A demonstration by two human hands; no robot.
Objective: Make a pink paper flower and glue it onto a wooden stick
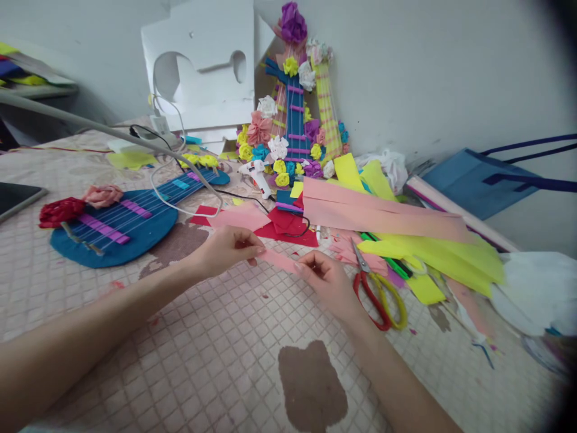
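Bare forearms [396, 370], left hand [225, 249], right hand [329, 281], each grip pinching a narrow, straight, pale-pink strip [279, 260]

Over my remote feed I see a plain, pale grey wall [451, 78] rising behind a grid-patterned tabletop [216, 349] (ragged brown patches [313, 388] interrupt its squares) under soft light.

Head-worn view — facing forward, angled down, near both hands [225, 249] [332, 285]
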